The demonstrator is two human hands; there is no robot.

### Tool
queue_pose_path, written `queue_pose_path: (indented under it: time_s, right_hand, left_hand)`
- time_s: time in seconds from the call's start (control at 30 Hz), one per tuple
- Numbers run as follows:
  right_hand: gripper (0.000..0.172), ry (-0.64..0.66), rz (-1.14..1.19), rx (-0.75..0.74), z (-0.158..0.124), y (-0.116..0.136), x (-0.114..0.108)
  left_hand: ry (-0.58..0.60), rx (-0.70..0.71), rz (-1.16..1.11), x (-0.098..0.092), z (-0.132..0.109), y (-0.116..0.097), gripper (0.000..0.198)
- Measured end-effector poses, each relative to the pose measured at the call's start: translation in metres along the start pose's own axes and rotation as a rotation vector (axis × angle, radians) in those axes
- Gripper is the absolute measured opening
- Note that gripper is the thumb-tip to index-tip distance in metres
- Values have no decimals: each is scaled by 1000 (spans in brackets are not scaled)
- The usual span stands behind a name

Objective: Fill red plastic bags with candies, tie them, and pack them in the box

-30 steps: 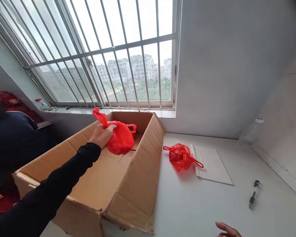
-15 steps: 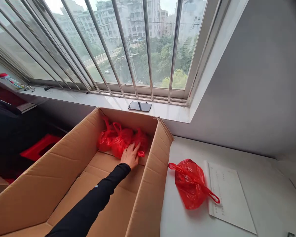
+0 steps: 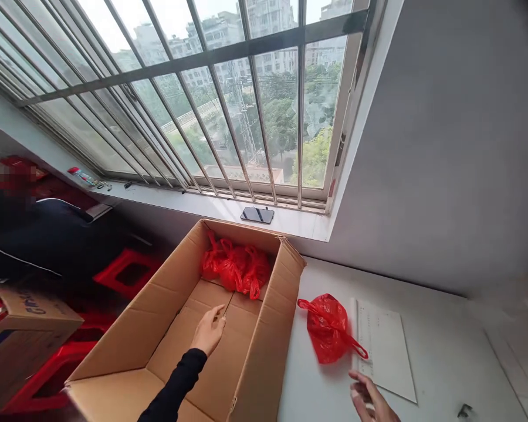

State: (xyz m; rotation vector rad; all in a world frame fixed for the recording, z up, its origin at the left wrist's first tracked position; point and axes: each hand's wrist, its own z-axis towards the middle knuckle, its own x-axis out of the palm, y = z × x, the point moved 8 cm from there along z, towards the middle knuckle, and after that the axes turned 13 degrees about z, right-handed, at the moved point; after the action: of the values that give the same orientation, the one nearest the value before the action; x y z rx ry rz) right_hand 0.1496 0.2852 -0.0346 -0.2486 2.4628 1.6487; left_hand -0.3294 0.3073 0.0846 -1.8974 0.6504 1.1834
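Okay, left hand (image 3: 208,332): fingers loose, nothing held, over bare floor of box (image 3: 268,340)
Right hand (image 3: 375,401): fingers apart, nothing held
Bags (image 3: 235,269): box's far end, free room nearer
Other bag (image 3: 328,328): on table (image 3: 449,351), beside box's edge

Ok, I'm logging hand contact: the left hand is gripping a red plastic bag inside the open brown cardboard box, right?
Not gripping: the head view shows the left hand empty, not touching the red plastic bags inside the open brown cardboard box.
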Motion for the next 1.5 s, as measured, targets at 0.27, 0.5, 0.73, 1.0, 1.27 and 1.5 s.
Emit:
queue_pose_path:
  time_s: [0.27, 0.5, 0.73, 1.0, 1.27, 1.5]
  right_hand:
    - [38, 51, -396, -150, 102, 55, 36]
    - [30, 44, -473, -127, 80, 67, 35]
    - [31, 71, -574, -40, 67, 52, 37]
    - [34, 105, -541, -73, 52, 65, 49]
    - [32, 95, -275, -63, -10, 58, 59]
    - [27, 26, -117, 33, -90, 31, 63]
  left_hand:
    - [12, -95, -331, -17, -153, -1, 55]
    - [131, 48, -510, 10, -189, -103, 47]
    - [358, 250, -577, 60, -188, -180, 44]
    - [519, 238, -477, 107, -186, -154, 28]
    - [505, 228, -163, 154, -170, -149, 36]
    - [540, 329, 179, 207, -173, -144, 37]
